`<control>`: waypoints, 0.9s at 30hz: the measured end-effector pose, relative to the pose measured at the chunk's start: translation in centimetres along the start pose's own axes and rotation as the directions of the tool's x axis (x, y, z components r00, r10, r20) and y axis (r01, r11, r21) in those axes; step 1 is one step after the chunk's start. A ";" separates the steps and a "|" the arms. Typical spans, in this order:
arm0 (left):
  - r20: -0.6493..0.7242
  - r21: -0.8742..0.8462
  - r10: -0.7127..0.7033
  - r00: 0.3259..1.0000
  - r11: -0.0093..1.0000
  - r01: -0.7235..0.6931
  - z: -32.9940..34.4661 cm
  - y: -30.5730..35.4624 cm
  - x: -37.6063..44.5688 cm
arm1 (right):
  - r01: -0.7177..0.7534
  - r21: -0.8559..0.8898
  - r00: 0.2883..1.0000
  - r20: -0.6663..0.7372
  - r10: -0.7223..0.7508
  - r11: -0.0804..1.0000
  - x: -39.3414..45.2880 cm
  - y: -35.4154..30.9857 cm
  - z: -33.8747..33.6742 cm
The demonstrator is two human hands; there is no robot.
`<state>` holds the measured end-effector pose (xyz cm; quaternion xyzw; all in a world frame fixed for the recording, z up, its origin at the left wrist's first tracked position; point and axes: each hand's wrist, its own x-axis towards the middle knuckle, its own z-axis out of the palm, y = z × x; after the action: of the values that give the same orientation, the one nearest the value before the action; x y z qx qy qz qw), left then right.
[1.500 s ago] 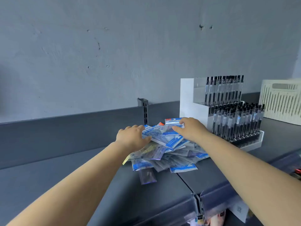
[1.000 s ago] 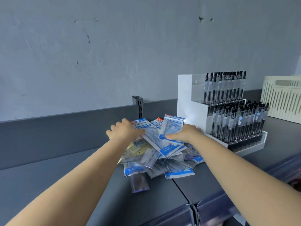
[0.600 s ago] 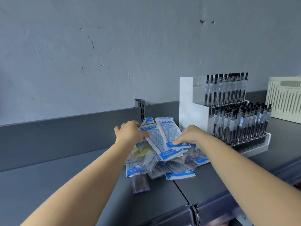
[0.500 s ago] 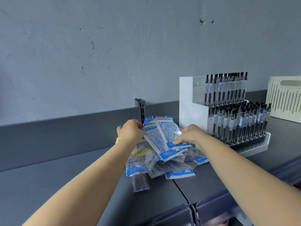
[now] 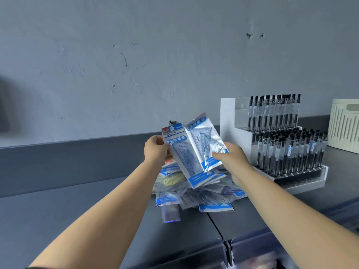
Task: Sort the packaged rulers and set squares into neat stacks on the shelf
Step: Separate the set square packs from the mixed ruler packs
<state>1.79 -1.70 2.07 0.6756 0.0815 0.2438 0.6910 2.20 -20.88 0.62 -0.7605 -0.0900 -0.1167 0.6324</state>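
Nearest, at the front edge of the grey shelf (image 5: pixel 68 216), a seam with a small clip where two shelf boards meet. A little farther, on the shelf just past this seam, a loose pile of packaged rulers and set squares (image 5: pixel 196 197), lying crossed over one another, not in stacks; one dark narrow packet (image 5: pixel 171 212) sticking out at the near side. Above the pile, lifted clear and tilted, two blue-and-clear packets fanned out. Left hand (image 5: pixel 155 150) curled around the upper left edge of the left packet (image 5: pixel 180 152), thumb on its front face. Right hand (image 5: pixel 231 158) pinching the lower right part of the right packet (image 5: pixel 204 142), thumb on top, other fingers hidden behind. To the right, just beside the pile, a white stepped pen display (image 5: pixel 281 142) full of upright black pens. Far right, a cream slatted basket (image 5: pixel 343 125). Behind everything, the low grey back rail and a grey wall (image 5: pixel 136 55).
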 end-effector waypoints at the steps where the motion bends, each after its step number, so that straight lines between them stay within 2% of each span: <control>1: -0.013 -0.036 0.009 1.000 0.999 -0.009 -0.4 0.5 -0.3 | -0.012 0.043 1.000 0.013 0.011 0.999 -0.2 -0.3 0.3; 5: -0.060 -0.028 0.055 0.997 0.998 -0.057 -3.8 2.7 -1.7 | -0.072 0.217 0.994 0.098 0.051 0.974 -1.3 -2.2 2.1; 9: -0.152 0.043 0.061 0.987 0.998 -0.055 -10.3 3.7 -4.0 | -0.174 0.326 0.961 0.264 0.087 0.929 -4.2 -4.8 6.3; 14: -0.230 0.105 0.040 0.972 0.994 -0.016 -19.4 3.5 -7.1 | -0.275 0.326 0.885 0.453 0.105 0.905 -9.3 -6.5 13.2; 22: -0.214 0.257 -0.065 0.975 0.959 0.120 -29.7 2.3 -6.2 | -0.328 0.324 0.818 0.567 0.095 0.887 -13.9 -8.5 21.4; 25: -0.221 0.532 -0.022 0.975 0.835 0.139 -31.7 0.8 -4.9 | -0.322 0.185 0.798 0.581 0.161 0.929 -14.6 -8.4 23.6; 27: -0.208 0.666 0.031 0.978 0.737 0.118 -32.6 0.2 -4.4 | -0.193 -0.119 0.815 0.534 0.227 0.974 -14.8 -7.8 24.5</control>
<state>-16.47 25.51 -1.06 0.8488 0.2509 0.2495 0.3928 -12.63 4.82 -0.59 -0.7858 -0.1778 0.1715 0.5670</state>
